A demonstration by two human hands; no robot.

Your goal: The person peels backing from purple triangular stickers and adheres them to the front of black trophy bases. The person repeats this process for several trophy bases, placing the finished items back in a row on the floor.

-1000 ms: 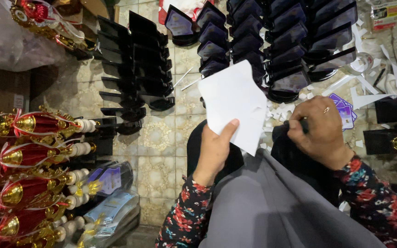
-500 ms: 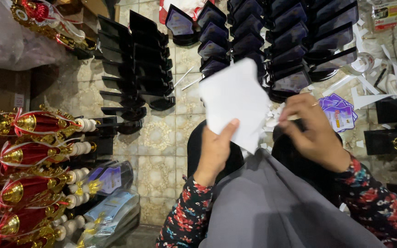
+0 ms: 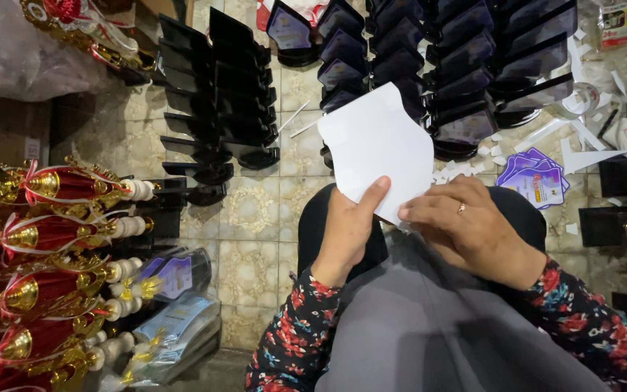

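Note:
My left hand (image 3: 348,231) grips a white shield-shaped sheet (image 3: 379,149) at its lower edge, thumb laid up over its face. My right hand (image 3: 466,225), a ring on one finger, rests its fingertips on the sheet's lower right corner. Both hands hover over my lap, which is covered in grey cloth (image 3: 437,327). My sleeves carry a floral print.
Rows of black plaque stands (image 3: 215,94) and dark shield plaques (image 3: 466,72) fill the tiled floor ahead. Red-and-gold trophies (image 3: 38,239) lie stacked at left. Purple printed shields (image 3: 535,178), white paper scraps (image 3: 582,138) and a tape roll (image 3: 578,98) lie at right.
My right hand has moved left from beside the sheet onto its lower corner. The sheet and my left hand have stayed nearly in place.

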